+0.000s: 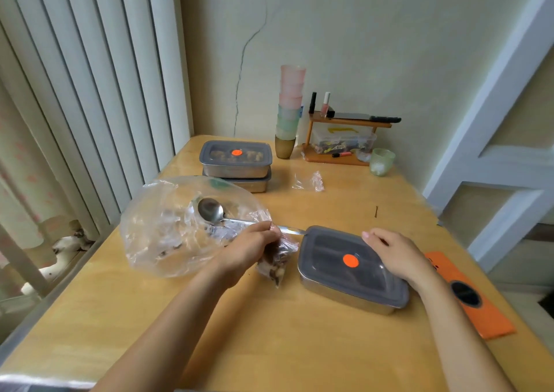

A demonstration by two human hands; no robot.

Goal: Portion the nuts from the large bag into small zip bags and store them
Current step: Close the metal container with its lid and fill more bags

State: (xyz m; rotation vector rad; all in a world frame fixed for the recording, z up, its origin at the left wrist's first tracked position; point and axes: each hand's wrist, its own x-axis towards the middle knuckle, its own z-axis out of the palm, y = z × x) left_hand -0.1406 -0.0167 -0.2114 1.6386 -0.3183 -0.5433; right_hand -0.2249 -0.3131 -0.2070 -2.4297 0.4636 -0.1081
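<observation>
Lying relaxed on the lid (335, 249), right hand (395, 256) faces left hand (257, 243) gripping a zip bag (275, 267).

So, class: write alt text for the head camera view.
A person's left hand grips a small zip bag of nuts while the right hand rests on a lidded steel container. A spoon lies in the large clear bag on the wooden table.

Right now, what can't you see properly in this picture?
Head view only.
Small zip bag: the left hand covers its top, so sealed or not is unclear.
Near container: its grey lid hides what is inside.
Large bag: crinkled shiny plastic blurs how much is left.
Bottom stacked container: mostly hidden under the upper one.
</observation>
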